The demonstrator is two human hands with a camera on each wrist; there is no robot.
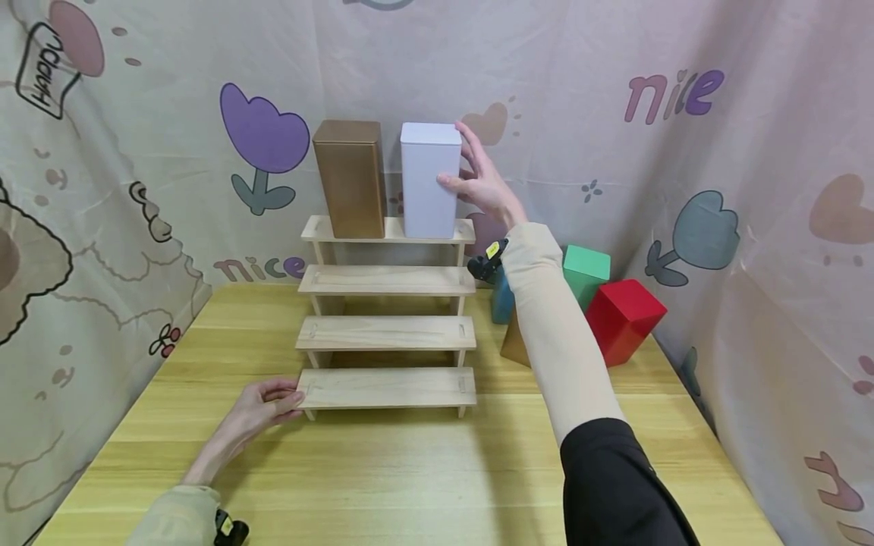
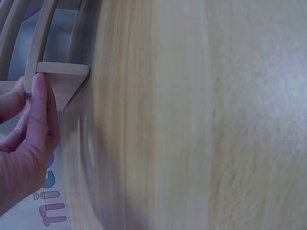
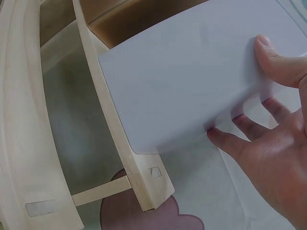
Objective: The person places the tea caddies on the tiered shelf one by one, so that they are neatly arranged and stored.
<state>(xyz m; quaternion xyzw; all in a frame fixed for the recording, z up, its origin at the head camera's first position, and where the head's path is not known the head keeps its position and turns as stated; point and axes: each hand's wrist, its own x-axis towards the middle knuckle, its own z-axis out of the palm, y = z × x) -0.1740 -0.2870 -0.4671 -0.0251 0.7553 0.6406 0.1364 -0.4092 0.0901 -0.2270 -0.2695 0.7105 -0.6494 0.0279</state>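
The right hand (image 3: pixel 276 148) grips a white box (image 3: pixel 187 72), thumb on its broad face, fingertips against its side. Away from the fingertips, the box's end meets a wooden shelf board (image 3: pixel 162 186); another board (image 3: pixel 21 120) lies farther from the hand. Across the white box from the hand is a brown box (image 3: pixel 132 24), partly hidden.

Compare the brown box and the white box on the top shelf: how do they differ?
The brown box is dark, whereas the white box is pale. In the head view, the brown box stands left of the white box. The right grip holds the white box; no grip touches the brown box. Both stand upright on the top shelf.
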